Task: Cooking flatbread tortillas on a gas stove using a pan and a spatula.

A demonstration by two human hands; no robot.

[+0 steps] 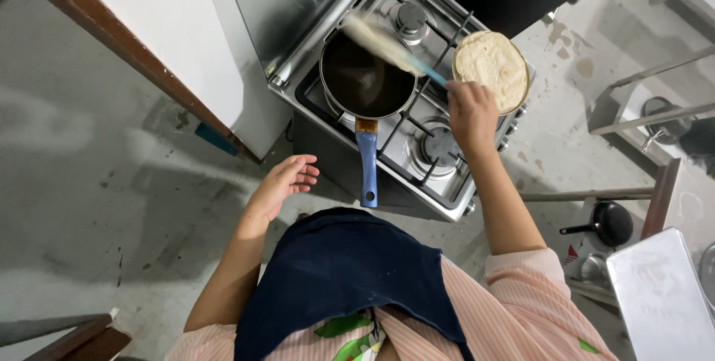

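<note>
Two hands at the stove (pixel 447 182): left hand (pixel 284 181) open and empty, hovering beside the pan's blue handle (pixel 368 167); dark frying pan (pixel 367 76) on a burner; right hand (pixel 471 114) gripping a blurred spatula (pixel 387 46) over it, flatbread stack (pixel 491 67) just behind.
</note>
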